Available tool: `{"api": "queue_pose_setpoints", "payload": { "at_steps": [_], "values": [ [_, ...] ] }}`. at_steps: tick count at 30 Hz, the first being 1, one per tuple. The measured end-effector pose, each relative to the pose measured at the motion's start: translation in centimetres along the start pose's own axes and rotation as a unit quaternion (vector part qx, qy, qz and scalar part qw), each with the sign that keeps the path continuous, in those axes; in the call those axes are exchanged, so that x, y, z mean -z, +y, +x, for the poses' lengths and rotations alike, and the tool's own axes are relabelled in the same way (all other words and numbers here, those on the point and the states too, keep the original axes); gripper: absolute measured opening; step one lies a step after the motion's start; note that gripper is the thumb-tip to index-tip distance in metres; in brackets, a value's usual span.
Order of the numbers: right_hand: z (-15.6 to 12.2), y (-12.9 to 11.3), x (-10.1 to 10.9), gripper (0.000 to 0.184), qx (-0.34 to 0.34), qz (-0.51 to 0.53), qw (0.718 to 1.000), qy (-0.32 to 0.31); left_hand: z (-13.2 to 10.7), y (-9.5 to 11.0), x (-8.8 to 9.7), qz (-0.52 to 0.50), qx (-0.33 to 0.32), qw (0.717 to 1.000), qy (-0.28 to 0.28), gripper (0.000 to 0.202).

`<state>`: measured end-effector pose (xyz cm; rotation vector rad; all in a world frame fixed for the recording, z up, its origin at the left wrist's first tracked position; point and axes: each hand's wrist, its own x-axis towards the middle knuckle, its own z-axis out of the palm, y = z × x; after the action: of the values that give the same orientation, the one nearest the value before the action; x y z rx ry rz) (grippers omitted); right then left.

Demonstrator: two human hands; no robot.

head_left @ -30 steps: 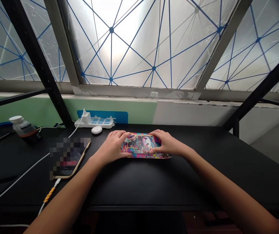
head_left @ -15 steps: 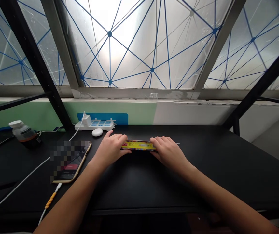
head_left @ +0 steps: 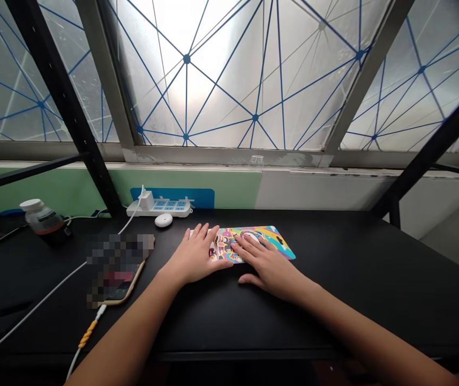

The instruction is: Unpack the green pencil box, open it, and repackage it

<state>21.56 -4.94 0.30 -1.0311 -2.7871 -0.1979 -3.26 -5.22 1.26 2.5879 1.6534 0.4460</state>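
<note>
A colourful printed flat package lies on the black desk, with bright yellow, pink and turquoise artwork and a dark cut-out near its right end. My left hand rests over its left end, fingers spread and stretched forward, the thumb pointing right along the near edge. My right hand lies across its middle with fingers extended, the thumb apart on the desk side. Both palms face down, and neither hand wraps round the package. Parts of its artwork are hidden under my fingers.
Left of my hands lies a phone with a blurred screen and a charging cable. A white power strip and a round white case sit at the back. A bottle stands far left. Black frame posts flank the desk.
The package was gripped at both ends, its narrow yellow side facing me. Now it lies flat, artwork up. My fingers have opened onto it, and my right hand has shifted slightly inward.
</note>
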Motion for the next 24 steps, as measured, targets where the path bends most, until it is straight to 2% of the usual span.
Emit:
{"api": "queue_pose_setpoints", "payload": {
  "at_steps": [3,6,9,11,14,17,19,21,24],
  "values": [
    [-0.4,1.2,0.7,0.073,-0.022,0.048,0.997,-0.053,0.0,-0.8,-0.3,-0.019,0.025,0.999,-0.036,0.101],
    [-2.3,3.9,1.6,0.067,-0.06,0.093,0.989,-0.096,-0.1,-1.1,-0.5,-0.027,0.032,0.998,-0.042,0.104],
    [-4.7,6.7,2.2,0.061,-0.111,0.101,0.983,-0.105,0.0,-1.2,-0.3,-0.029,0.03,0.998,-0.05,0.104],
    [-5.8,7.4,2.3,0.059,-0.133,0.082,0.983,-0.095,0.0,-1.0,0.1,-0.028,0.011,0.999,-0.046,0.102],
    [-5.3,6.4,2.0,0.063,-0.13,0.049,0.989,-0.054,0.2,-0.2,0.7,-0.033,-0.033,0.999,-0.013,0.091],
    [-2.6,3.7,1.4,0.076,-0.088,0.049,0.995,-0.019,0.7,1.0,0.5,-0.062,-0.032,0.998,0.005,0.083],
    [-0.6,2.2,0.9,0.082,-0.054,0.053,0.997,-0.03,1.0,1.4,-0.2,-0.069,-0.013,0.997,-0.017,0.085],
    [0.8,1.5,0.3,0.08,-0.033,0.047,0.997,-0.046,1.3,1.4,-0.8,-0.058,0.008,0.997,-0.047,0.09],
    [0.6,2.1,-0.5,0.069,-0.022,0.036,0.998,-0.039,1.5,0.9,-1.3,-0.048,0.023,0.996,-0.07,0.093]
  ]
}}
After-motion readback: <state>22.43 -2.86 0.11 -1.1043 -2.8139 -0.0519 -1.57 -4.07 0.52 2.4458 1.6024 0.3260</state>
